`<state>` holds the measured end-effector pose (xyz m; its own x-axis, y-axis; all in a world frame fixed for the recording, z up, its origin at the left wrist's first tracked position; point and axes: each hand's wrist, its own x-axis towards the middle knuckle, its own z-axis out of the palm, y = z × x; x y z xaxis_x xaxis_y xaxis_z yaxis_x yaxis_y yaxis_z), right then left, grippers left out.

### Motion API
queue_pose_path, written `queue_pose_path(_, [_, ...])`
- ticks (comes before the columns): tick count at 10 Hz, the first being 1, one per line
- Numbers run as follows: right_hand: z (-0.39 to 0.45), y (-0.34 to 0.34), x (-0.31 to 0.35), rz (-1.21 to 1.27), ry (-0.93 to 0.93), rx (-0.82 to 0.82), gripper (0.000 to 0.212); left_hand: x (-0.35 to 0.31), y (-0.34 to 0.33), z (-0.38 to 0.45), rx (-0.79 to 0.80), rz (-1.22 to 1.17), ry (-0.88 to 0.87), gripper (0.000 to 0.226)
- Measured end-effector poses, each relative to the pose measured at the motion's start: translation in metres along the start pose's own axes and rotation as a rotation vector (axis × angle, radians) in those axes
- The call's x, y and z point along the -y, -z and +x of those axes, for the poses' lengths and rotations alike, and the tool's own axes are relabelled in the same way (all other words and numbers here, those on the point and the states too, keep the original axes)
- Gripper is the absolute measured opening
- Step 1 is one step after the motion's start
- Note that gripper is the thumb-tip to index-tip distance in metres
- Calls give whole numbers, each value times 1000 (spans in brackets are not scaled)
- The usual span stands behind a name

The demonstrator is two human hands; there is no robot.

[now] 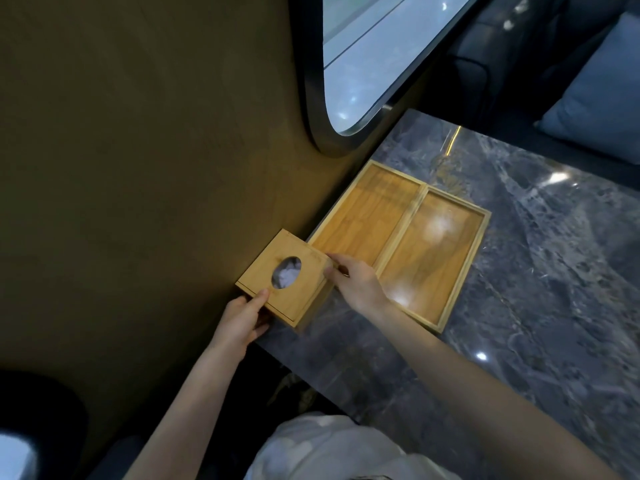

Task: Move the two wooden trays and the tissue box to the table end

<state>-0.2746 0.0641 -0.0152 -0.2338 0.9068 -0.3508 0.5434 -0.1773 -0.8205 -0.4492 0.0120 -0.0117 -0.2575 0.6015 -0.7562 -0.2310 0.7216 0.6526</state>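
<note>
A square wooden tissue box (266,271) with an oval hole showing white tissue stands at the table's near left corner, against the wall. My left hand (242,318) grips its near left corner, thumb on the lid. My right hand (356,284) holds its right side. Two shallow wooden trays lie side by side just beyond the box: the left tray (367,216) runs along the wall, the right tray (433,258) touches it. My right wrist covers the near corner of the right tray.
The dark marble table (540,271) extends to the right and far side. A brown wall (156,168) borders the table's left edge, with a rounded window (367,64) above. A dark seat with a blue cushion (602,98) stands beyond the table.
</note>
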Motion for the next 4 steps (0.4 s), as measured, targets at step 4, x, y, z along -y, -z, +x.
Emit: queue_pose_path(4, [-16, 38, 18, 419, -59, -357, 25, -59, 7, -54, 74, 1046, -208, 43])
